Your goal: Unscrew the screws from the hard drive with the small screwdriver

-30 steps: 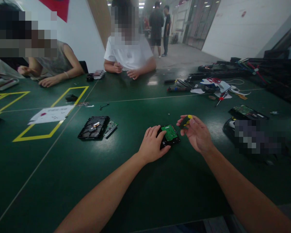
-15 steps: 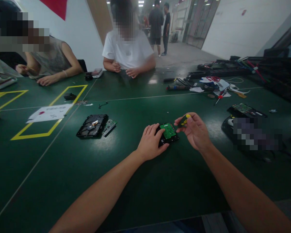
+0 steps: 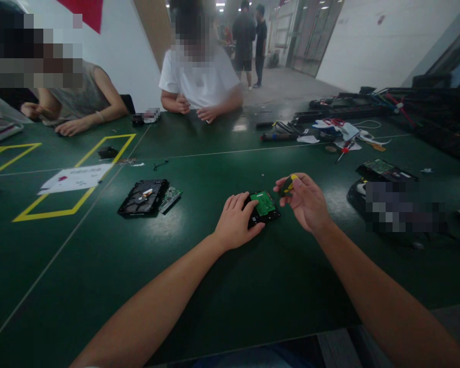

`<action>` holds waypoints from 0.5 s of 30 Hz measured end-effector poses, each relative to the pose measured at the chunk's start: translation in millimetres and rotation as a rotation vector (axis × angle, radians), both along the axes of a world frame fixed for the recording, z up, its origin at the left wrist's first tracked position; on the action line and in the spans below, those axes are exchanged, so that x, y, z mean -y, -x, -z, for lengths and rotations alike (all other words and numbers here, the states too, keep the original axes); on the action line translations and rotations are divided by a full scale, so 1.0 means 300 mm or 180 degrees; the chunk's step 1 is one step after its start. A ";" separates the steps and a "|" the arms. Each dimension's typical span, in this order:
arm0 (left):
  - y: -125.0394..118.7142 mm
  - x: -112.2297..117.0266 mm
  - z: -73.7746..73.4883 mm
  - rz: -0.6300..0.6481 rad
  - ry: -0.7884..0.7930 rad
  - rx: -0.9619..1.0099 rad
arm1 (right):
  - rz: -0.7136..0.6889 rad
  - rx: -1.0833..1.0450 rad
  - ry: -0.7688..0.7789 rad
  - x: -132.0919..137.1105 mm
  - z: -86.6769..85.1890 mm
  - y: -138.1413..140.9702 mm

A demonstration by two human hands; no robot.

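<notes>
Under my left hand lies a hard drive, its green circuit board facing up. The thumb rests along the drive's near side and the other fingers lie over its left part, gripping it against the table. My right hand is closed around the black and yellow handle of a small screwdriver. The handle tilts down to the left, and its thin shaft points toward the right edge of the drive. Whether the tip sits in a screw is too small to tell.
To the left are another hard drive and a loose circuit board. A printed paper lies across yellow tape. On the right are a board on a dark plate, a red screwdriver and cables. Two people sit across the table.
The screwdriver has tilted, its handle leaning more steeply and its shaft closer to the drive's right edge. My left hand keeps its hold on the drive. The whole view has shifted slightly.
</notes>
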State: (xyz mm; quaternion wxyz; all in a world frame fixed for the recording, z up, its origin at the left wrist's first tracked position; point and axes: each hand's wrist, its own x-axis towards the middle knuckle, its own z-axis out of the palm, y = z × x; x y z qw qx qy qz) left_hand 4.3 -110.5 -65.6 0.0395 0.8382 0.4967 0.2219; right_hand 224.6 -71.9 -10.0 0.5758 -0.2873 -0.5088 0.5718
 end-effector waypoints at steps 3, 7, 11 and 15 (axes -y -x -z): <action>0.001 -0.001 0.003 -0.0007 -0.0029 -0.0014 | 0.0011 -0.0090 -0.0017 -0.004 0.000 -0.001; 0.001 0.000 0.002 0.0000 -0.0053 0.0002 | -0.0011 -0.0110 0.0017 -0.006 -0.005 -0.008; 0.001 0.001 -0.002 -0.0003 -0.0020 -0.0025 | -0.0039 -0.0097 0.0083 -0.009 -0.007 -0.013; 0.003 -0.001 0.000 0.0006 -0.0012 0.0031 | -0.0136 -0.0170 0.0053 -0.010 -0.001 -0.008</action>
